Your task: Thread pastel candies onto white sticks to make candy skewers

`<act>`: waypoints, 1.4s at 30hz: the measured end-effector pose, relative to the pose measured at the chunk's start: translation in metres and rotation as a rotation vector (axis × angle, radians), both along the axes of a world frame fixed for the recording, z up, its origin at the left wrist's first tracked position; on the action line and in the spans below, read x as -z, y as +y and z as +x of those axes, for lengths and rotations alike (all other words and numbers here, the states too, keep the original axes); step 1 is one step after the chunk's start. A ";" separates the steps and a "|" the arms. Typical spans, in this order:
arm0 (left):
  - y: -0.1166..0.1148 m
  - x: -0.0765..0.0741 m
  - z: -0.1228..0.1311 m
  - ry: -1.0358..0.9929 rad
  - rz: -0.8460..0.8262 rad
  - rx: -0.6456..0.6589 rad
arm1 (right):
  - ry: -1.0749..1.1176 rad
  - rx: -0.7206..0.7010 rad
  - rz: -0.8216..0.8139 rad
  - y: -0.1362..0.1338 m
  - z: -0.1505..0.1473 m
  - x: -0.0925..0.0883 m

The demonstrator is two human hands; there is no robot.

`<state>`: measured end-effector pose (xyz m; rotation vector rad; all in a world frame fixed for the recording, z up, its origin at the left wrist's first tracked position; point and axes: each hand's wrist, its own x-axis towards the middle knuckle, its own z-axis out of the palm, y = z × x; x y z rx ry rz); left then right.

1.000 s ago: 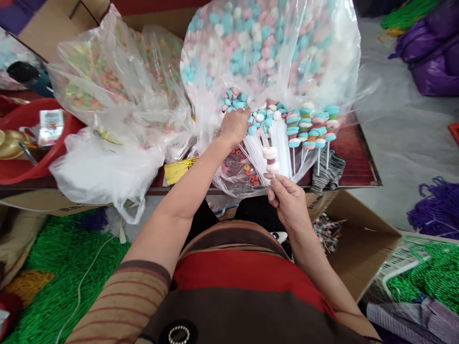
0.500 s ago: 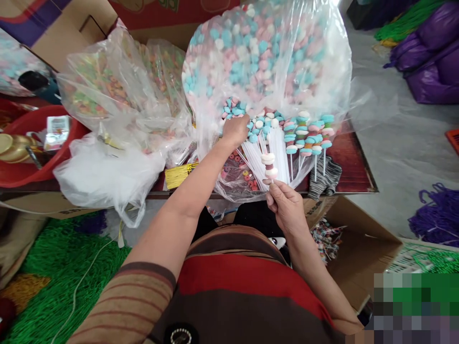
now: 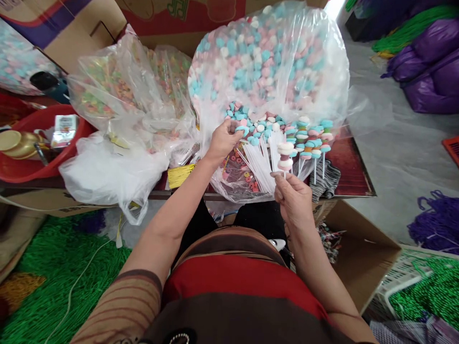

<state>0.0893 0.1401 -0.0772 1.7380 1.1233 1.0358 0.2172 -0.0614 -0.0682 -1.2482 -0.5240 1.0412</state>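
Note:
My left hand (image 3: 225,139) pinches a blue and pink marshmallow (image 3: 243,130) between thumb and fingertips, just in front of the loose marshmallows (image 3: 263,125) at the bag's mouth. In my right hand (image 3: 294,193) is an upright candy stick (image 3: 285,157), gripped low. White and pink marshmallow pieces with a dark reddish piece between them are threaded on it. Bare white sticks (image 3: 258,167) lie between the two hands. Several finished-looking candy skewers (image 3: 315,141) rest behind my right hand. Small ring candies (image 3: 247,177) show in clear plastic near the table edge.
A large clear bag of marshmallows (image 3: 265,62) stands at the back. Left of it are bags of ring candies (image 3: 118,86), a white plastic bag (image 3: 111,167) and a red basin (image 3: 21,167). Grey knit fabric (image 3: 326,181) lies right. An open cardboard box (image 3: 362,253) stands below.
My left hand has drawn back from the marshmallow pile, and a blue and pink piece now shows in its fingers. My right hand has shifted slightly right with the candy stick.

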 end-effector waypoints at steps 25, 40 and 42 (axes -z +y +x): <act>-0.117 0.015 -0.038 -0.392 -0.386 0.155 | 0.082 -0.191 -0.022 0.033 -0.040 -0.004; -0.098 0.005 -0.061 -0.402 -0.381 0.023 | -0.126 -0.215 -0.043 0.010 -0.022 -0.011; -0.090 0.000 -0.070 -0.369 -0.344 -0.021 | -0.163 -0.230 -0.074 0.000 -0.013 -0.012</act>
